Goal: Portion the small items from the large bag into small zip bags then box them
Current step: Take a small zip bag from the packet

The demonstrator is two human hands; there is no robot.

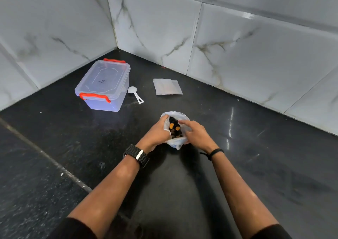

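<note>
A large clear plastic bag (180, 115) stands on the black counter, its mouth open on dark and orange small items (174, 129). My left hand (157, 133) grips the bag's left rim. My right hand (196, 133) holds the right side of the bag with curled fingers. A stack of small zip bags (167, 86) lies flat further back. A clear plastic box (104, 85) with red latches and its lid closed stands at the back left. A white scoop (135, 93) lies between the box and the zip bags.
The black stone counter (256, 165) ends at marble-tiled walls (237, 46) that meet in a corner behind the box. A seam in the counter runs diagonally at the left.
</note>
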